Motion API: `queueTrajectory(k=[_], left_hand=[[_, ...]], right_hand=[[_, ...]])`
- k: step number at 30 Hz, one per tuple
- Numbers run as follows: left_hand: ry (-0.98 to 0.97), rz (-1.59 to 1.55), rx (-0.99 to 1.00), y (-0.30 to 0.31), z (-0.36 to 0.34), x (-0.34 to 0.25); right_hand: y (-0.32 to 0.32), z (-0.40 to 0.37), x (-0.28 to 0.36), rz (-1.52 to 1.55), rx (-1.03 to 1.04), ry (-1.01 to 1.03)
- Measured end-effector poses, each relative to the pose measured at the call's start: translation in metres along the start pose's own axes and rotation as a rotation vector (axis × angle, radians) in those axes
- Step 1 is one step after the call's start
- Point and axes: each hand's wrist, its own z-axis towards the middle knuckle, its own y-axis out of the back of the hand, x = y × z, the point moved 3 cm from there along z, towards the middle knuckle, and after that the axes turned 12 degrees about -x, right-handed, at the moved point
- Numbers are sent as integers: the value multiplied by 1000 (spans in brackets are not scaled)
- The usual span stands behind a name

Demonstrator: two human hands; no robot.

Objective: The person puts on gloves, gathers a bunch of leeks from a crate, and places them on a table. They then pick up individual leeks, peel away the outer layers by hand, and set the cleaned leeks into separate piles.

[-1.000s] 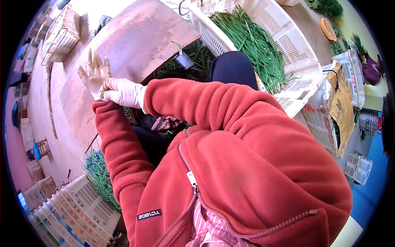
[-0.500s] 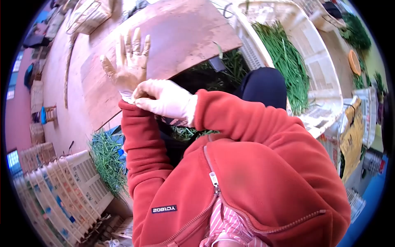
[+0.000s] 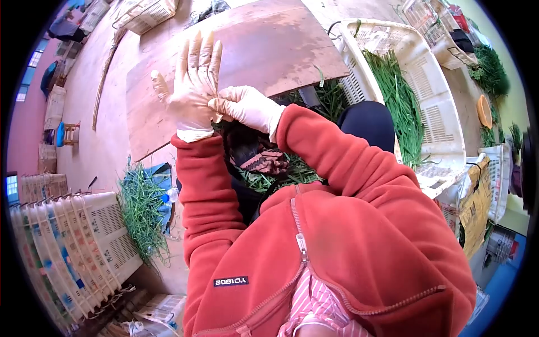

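My left hand, in a pale, brown-stained glove, is raised palm toward me over the brown board, its fingers stretched up and thumb out to the left. Against the heel of that palm, on its right side, my right hand pinches a fold of the left glove between thumb and fingers. It wears a similar pale glove. Both glove cuffs meet the red sleeves. Below my hands lie a patterned dark-and-pink cloth and loose green stalks.
At the right, a white crate holds long green leaves. Stacked white crates stand lower left beside a green heap. Another crate is at the top left, near a long stick. An orange basin sits far right.
My right hand has shifted from the left wrist up to the heel of the left palm, pulling at the glove there. The left hand appears slightly farther right and its cuff shows more.
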Motion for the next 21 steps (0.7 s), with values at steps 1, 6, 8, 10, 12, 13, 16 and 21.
queueTrajectory(k=[1, 6, 8, 10, 12, 13, 16, 21], left_hand=[[-9, -9, 14, 1, 0, 0], [221, -329, 359, 18, 4, -5], [67, 126, 58, -4, -1, -2], [13, 413, 3, 8, 11, -1], [80, 470, -47, 7, 15, 0], [98, 463, -28, -2, 13, 6], [136, 492, -329, -28, 15, 41], [353, 658, 44, -25, 35, 82]], right_hand=[[-1, 0, 1, -3, 32, 41], [-6, -5, -10, -151, 107, -12], [-8, -17, 20, -564, 93, 78], [-20, -25, 33, -988, -17, 426], [-27, -37, 52, -849, -158, 611], [-26, -40, 60, -953, -119, 608], [-18, -38, 36, -827, -120, 657], [72, -89, 75, -761, -117, 795]])
